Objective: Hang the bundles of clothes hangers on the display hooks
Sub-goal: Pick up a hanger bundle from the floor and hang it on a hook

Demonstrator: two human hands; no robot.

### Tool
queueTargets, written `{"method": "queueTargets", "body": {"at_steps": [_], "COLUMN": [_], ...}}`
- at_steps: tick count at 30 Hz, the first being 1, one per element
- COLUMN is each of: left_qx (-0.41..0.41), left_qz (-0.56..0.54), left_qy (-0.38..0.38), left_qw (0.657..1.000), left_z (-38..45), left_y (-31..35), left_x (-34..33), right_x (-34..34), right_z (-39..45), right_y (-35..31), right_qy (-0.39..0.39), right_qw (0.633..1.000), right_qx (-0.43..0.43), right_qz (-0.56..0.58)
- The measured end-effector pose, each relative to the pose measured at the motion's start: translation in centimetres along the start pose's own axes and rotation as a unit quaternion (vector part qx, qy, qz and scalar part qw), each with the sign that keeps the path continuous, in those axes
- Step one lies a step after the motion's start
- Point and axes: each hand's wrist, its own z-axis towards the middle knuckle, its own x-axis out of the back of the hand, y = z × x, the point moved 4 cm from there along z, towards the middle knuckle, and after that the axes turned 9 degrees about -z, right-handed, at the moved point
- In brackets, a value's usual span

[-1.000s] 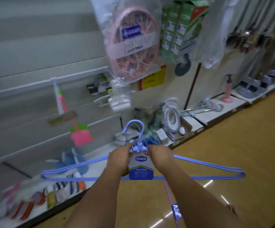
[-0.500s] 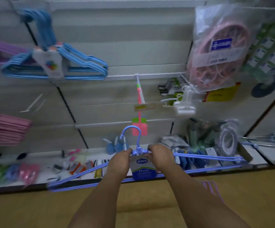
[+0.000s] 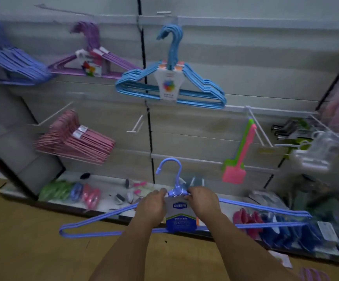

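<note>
I hold a bundle of periwinkle-blue hangers level in front of me, its hook pointing up and a blue-and-white label at its neck. My left hand grips the neck on the left side, and my right hand grips it on the right. On the slat wall above hangs a light-blue hanger bundle from a white display hook. An empty white display hook sticks out at mid-height, left of the black seam. A second bare hook juts out further left.
Purple hangers and blue-violet hangers hang at the upper left, pink hangers at the mid left. A pink and green swatter hangs at the right. The low white shelf carries small goods. Wooden floor lies below.
My view has swung left along the wall, so the hung hanger bundles now sit ahead. Both hands keep the same grip on the blue bundle.
</note>
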Motion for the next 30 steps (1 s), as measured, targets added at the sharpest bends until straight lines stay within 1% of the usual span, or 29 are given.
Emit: {"method": "queueTargets", "body": {"at_steps": [4, 9, 15, 22, 30], "left_qx": [0.024, 0.066, 0.071, 0.094, 0.08], "left_qz": [0.031, 0.025, -0.031, -0.008, -0.019], "left_qy": [0.022, 0.008, 0.006, 0.005, -0.003], "left_qw": [0.999, 0.997, 0.997, 0.996, 0.997], "left_z": [0.9, 3.9, 9.1, 14.0, 17.5], "left_y": [-3.6, -4.7, -5.1, -6.9, -8.6], "left_x": [1.4, 1.9, 2.3, 2.9, 3.2], "right_x": [-0.9, -1.4, -1.5, -2.0, -3.0], "right_z": [1.9, 4.4, 9.5, 15.2, 19.1], "right_y": [-2.8, -3.6, -3.3, -3.8, -4.3], "right_qy": [0.003, 0.002, -0.007, -0.018, -0.03], "right_qw": [1.0, 1.0, 1.0, 1.0, 0.999], "right_qx": [0.002, -0.009, -0.01, 0.0, -0.018], "right_qz": [-0.007, 0.0, -0.003, 0.0, -0.002]}}
